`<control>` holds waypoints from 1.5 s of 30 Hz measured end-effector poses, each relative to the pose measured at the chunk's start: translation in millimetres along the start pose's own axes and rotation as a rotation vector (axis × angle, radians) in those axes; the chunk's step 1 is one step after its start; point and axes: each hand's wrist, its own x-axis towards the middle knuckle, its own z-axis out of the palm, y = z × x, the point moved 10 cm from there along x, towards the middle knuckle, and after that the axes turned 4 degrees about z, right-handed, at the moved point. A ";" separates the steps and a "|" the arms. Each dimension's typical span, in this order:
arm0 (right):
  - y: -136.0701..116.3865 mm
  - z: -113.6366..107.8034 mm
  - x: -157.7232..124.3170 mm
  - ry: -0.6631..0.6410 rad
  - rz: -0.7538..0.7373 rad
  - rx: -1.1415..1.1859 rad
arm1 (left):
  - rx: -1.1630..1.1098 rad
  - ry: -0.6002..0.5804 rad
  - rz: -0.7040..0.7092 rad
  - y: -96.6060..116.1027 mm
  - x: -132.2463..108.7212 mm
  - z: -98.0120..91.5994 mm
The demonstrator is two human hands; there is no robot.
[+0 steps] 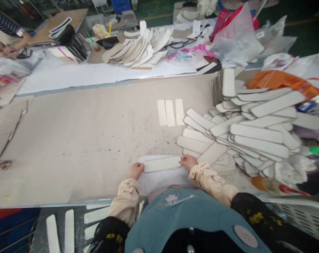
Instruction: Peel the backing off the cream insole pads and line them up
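One long white strip with rounded ends and a dark edge [162, 164] lies level over a pale sheet [162, 179] at the table's near edge. My left hand [136, 170] pinches its left end, and my right hand [188, 162] pinches its right end. Farther back on the table, three short cream strips [170, 113] stand side by side. Close to my right hand begins a big loose pile of similar white strips [259, 137].
Across the far side, a white-covered table [96, 75] holds stacked curved pieces [143, 47] and plastic bags [237, 42]. An orange bag [280, 82] lies behind the pile. A person's hands [10, 49] show at the far left. More strips [69, 230] rest below the table's near edge.
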 end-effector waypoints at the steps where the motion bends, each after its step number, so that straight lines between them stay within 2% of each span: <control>1: -0.6 0.3 -0.4 0.000 -0.004 -0.001 | 0.014 -0.001 -0.006 0.6 0.3 -0.5; 9: -4.2 -0.1 -2.1 -0.003 0.003 0.018 | 0.092 -0.020 -0.032 7.5 -0.7 -4.0; 23: -4.1 -2.1 3.2 -0.020 0.013 0.074 | 0.099 -0.045 -0.041 5.2 3.6 0.2; 37: -7.9 3.2 6.8 -0.030 -0.053 0.030 | 0.108 -0.022 -0.046 3.0 5.0 1.2; 45: -6.9 5.5 6.8 -0.056 -0.035 0.016 | 0.129 -0.014 -0.034 5.4 4.5 0.6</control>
